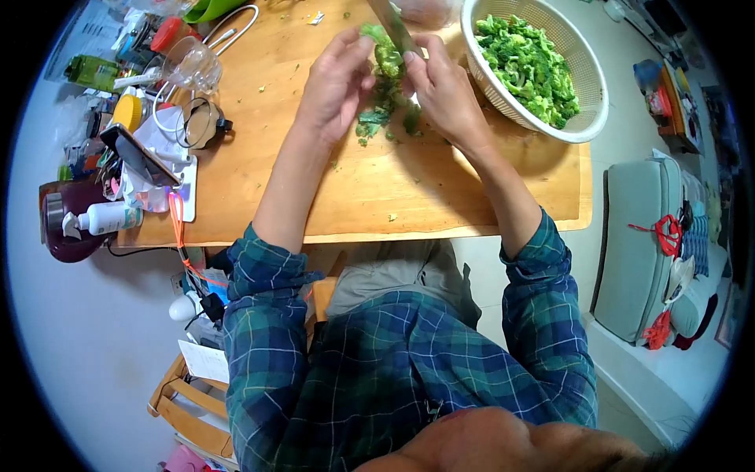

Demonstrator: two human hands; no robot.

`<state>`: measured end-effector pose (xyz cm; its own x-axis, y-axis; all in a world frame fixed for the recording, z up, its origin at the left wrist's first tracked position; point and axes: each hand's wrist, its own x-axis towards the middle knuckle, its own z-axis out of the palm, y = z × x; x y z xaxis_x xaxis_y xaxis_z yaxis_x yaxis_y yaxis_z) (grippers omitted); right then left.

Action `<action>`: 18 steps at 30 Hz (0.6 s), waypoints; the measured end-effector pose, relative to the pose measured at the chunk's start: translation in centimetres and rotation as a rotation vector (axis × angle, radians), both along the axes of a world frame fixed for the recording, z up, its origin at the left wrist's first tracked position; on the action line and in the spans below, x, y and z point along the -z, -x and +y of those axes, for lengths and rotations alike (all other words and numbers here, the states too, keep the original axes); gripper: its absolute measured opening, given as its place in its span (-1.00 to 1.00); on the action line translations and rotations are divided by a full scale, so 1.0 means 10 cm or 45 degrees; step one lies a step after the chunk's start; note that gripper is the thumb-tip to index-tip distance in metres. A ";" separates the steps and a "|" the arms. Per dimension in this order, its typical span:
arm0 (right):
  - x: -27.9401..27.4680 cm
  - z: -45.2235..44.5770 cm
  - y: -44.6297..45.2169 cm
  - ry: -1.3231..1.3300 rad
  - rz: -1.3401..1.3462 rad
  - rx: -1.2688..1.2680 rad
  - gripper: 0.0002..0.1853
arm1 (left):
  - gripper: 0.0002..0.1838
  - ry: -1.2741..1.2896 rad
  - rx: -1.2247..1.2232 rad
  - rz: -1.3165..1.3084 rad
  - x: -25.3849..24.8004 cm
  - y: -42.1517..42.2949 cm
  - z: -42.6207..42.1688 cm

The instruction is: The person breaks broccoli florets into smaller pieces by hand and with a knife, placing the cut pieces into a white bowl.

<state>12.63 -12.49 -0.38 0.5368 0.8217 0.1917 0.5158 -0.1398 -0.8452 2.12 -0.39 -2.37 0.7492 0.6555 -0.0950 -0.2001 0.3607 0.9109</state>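
Note:
My right hand [444, 94] is closed around a knife [391, 25], whose blade points away toward the top edge of the view. Facing it, my left hand [334, 86] has its fingers curled, with thumb and fingertips against a piece of broccoli [379, 36]. Below and between the hands, chopped broccoli bits and dark leaves [373, 120] lie on the wooden table [346, 204]. To the right of my right hand stands a white colander [594, 102] full of cut broccoli florets [527, 71].
Clutter lines the table's left side: a phone [140, 157], a glass jar [193, 64], a mug [203, 123], a pump bottle [110, 217] and cables. A clear plastic bag [429, 11] lies at the far edge. A pale green sofa [641, 236] stands to the right.

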 end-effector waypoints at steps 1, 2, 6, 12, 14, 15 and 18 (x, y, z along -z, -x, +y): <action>0.02 0.00 0.01 0.008 -0.012 0.006 -0.69 | -0.71 0.223 0.024 -0.185 0.02 0.01 0.06; 0.02 -0.01 0.00 0.008 -0.008 -0.005 -0.69 | -0.72 0.446 0.046 -0.373 0.02 0.04 0.10; -0.05 -0.01 0.03 -0.208 0.028 -0.024 -0.65 | -0.69 0.592 0.303 -0.482 -0.06 0.15 0.22; -0.10 -0.05 0.04 -0.385 0.133 -0.171 -0.65 | -0.69 0.407 0.237 -0.170 -0.23 0.13 -0.02; -0.08 -0.04 0.07 -0.454 0.003 -0.203 -0.65 | -0.71 0.372 0.133 -0.115 -0.28 0.12 -0.09; -0.12 -0.05 0.08 -0.430 0.014 -0.210 -0.67 | -0.71 0.374 0.132 -0.114 -0.26 0.12 -0.08; -0.11 -0.04 0.08 -0.434 0.057 -0.223 -0.64 | -0.71 0.316 0.289 -0.211 -0.17 0.17 0.04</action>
